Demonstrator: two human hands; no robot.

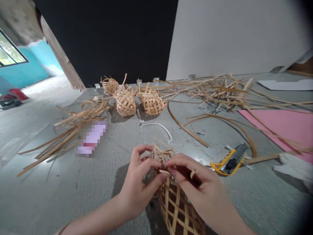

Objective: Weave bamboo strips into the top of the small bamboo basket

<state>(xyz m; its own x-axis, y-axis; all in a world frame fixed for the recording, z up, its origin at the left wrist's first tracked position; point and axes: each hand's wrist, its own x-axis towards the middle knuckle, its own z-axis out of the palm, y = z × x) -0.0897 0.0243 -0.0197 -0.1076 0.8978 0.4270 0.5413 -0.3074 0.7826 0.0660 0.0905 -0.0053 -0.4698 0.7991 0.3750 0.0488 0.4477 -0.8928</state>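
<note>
Head view, looking down: both hands meet at the near edge of the grey table (49, 195), over a half-woven basket (177, 209) that lies tilted, its open rim pointing away from the person. The left hand (139, 186) pinches the rim with thumb and curled fingertips. The right hand (195, 186) closes its fingers on the loose strip ends (162, 152) sticking up there, right against the left.

Bare table lies left of the left hand and just ahead, up to a curved white strip (157, 125). A yellow utility knife (231, 161) lies near the right hand, apart from it, with a pink sheet (281, 127) beyond. Three finished woven balls (125, 102) stand well back, flanked by piles of cane strips (73, 125).
</note>
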